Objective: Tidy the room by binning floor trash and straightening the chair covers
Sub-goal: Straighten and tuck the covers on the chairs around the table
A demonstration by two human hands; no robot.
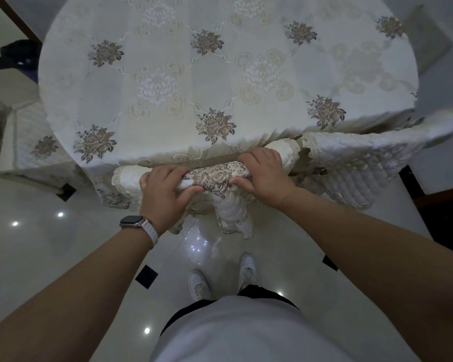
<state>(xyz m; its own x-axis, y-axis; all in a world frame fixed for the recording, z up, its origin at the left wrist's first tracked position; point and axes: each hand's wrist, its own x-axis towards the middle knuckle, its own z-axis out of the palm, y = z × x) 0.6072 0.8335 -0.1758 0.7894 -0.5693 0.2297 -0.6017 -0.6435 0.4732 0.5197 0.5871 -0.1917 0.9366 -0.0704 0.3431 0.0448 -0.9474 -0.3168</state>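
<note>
A cream chair cover [215,176] with an embroidered rose lies over the top rail of a chair pushed against the round table. My left hand [165,192] grips the cover on the left part of the rail, thumb underneath. My right hand [262,173] grips it on the right part, fingers curled over the top. The cover's quilted back panel [232,212] hangs down toward the floor between my hands. No floor trash shows in the view.
A round table [183,74] with a floral cloth fills the upper view. Another covered chair [372,163] stands at the right, a third [34,142] at the left. Glossy white tile floor [63,244] with dark inlays lies around my feet.
</note>
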